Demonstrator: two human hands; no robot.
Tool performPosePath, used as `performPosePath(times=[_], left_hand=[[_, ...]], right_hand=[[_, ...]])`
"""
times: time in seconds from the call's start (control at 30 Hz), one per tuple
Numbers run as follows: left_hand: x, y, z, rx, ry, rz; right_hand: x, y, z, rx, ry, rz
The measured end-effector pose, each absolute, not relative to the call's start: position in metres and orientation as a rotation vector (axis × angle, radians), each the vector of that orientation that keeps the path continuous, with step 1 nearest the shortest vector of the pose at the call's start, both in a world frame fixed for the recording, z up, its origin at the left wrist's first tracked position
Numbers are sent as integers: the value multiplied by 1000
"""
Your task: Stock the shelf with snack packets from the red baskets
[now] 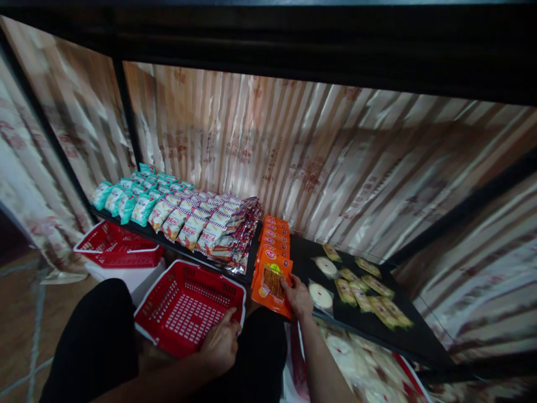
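Note:
My left hand (223,340) is closed on the right rim of a red plastic basket (191,302) with a white edge; nothing lies inside it. The basket sits by my knees, in front of the black shelf. With its fingers closed at the right edge of the front orange snack packet (272,280), my right hand (298,296) touches the near end of a row of overlapping orange packets (274,230). That front packet overhangs the shelf edge slightly. Round white packaged pastries (321,295) lie just right of this hand.
Teal snack bags (142,208) and white-and-red snack bags (191,228) stand in rows at left on the black shelf (413,336). Yellow-green packets (356,294) lie at right. Another red basket (119,246) is at left. A filled basket (409,372) stands below. A dark shelf (268,47) hangs overhead.

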State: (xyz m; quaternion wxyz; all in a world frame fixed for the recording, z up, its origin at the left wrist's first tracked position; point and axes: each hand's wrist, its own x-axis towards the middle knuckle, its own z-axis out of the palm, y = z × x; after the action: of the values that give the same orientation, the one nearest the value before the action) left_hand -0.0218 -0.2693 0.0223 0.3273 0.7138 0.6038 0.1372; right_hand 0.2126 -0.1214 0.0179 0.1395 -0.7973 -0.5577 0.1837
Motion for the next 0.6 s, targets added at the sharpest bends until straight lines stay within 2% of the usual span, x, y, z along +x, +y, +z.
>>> performPosePath(times=[0.43,0.6], left_hand=[[-25,-299,12,1767,1638,539],[-26,-309,3,1764,1635,775]], right_hand=[[204,-129,24,-2328,-1669,489],[202,-131,28,-2314,-1689,498]])
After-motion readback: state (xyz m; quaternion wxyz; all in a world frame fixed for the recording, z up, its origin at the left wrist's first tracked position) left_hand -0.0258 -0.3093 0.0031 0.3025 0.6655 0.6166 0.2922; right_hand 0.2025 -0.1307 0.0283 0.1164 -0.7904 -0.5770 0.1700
